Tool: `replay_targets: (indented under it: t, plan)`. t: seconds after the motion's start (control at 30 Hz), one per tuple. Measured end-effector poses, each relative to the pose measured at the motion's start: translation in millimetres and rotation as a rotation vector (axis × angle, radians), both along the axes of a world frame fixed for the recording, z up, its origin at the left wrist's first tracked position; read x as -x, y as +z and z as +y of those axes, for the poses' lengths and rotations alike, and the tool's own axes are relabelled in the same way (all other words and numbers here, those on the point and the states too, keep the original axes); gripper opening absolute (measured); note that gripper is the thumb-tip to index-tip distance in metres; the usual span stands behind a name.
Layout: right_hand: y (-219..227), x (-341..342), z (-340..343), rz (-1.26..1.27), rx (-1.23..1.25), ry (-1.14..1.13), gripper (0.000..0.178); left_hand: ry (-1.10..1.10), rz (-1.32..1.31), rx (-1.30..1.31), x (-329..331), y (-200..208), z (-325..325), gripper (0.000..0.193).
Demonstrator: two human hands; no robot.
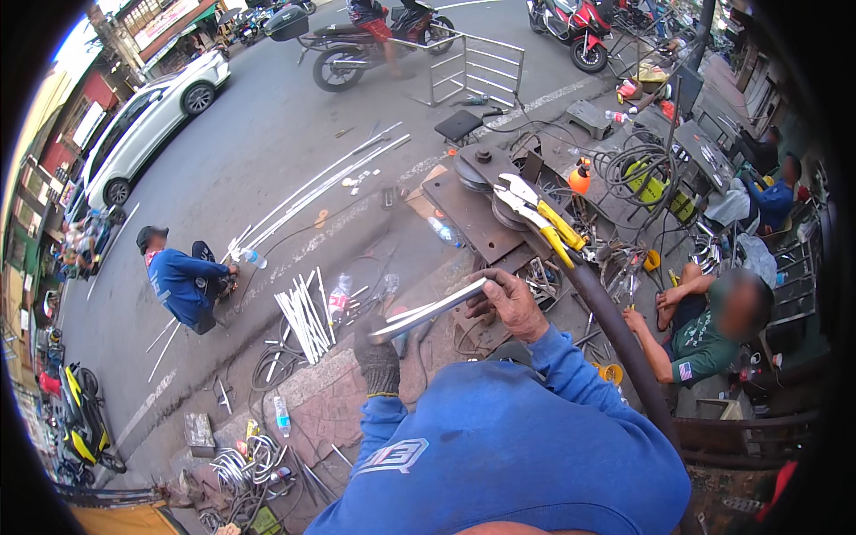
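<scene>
the person holds a short flat metal strip (430,309) across the middle of the view, one end in each hand. the left hand (378,352), in a dark glove, is closed over the near-left end; the bare right hand (508,301) has its fingers curled around the far-right end. the strip tilts up toward the right and hangs above the pavement, touching nothing else.

just beyond the right hand stands a heavy steel bench plate (468,214) with a round roller, and yellow-handled locking pliers (539,217) lie on it, jaws pointing left. a thick dark pipe handle (624,343) runs from the plate down to the near right, passing close beside the right forearm. to the left of the strip a bundle of short white bars (303,321) lies on the ground, with long white rods (316,187) farther off on the road. a plastic bottle (339,299) lies near the bars.

a person in a blue shirt (183,281) crouches at the far left; another in a green shirt (704,334) sits at the right. a white car (143,129) is parked far left.

the person's own blue sleeves hide the ground beneath the hands. the clutter of cables and tools right of the bench is too tangled to sort out, and the dark rim cuts off the edges.
</scene>
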State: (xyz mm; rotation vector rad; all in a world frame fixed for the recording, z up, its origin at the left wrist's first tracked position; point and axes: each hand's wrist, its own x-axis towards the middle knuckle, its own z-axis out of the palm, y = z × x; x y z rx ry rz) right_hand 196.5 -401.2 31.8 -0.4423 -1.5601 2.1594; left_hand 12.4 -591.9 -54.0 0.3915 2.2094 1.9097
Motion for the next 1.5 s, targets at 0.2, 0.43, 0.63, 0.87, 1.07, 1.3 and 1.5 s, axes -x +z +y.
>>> replay_targets:
  t: [0.2, 0.43, 0.63, 0.87, 1.07, 1.3, 1.5]
  plan:
    - [-21.4, -15.2, -8.5, -0.037, 0.056, -0.096, 0.052, -0.128, 0.285, 0.223, -5.1, 7.7, -5.2, 0.014]
    - [-122.5, -66.8, -18.7, -0.634, -0.415, -0.198, 0.065, -0.282, 0.220, 0.523, -8.6, -19.7, -15.4, 0.020]
    - [-206.0, -174.2, -48.9, -1.083, -0.544, -0.317, 0.069, -0.609, 0.302, 0.740, -16.1, -59.2, -14.8, 0.036]
    - [-215.2, -252.2, -92.1, -1.293, -0.085, -0.516, 0.057, -1.167, 0.112, 0.977, -31.5, -59.6, 17.4, 0.053]
    - [-261.5, -322.6, -153.4, -1.286, 0.200, -0.829, 0.037, -1.570, 0.355, 0.973, -64.5, -75.2, 47.3, 0.057]
    - [-299.0, -399.5, -277.5, -1.095, 0.666, -1.170, 0.028, -1.677, 0.321, 1.127, -111.7, -67.1, 73.7, 0.068]
    - [-377.4, -460.5, -384.1, -1.720, 0.060, -0.679, 0.031, -1.593, 0.556, 1.115, -183.9, -82.0, 61.2, 0.063]
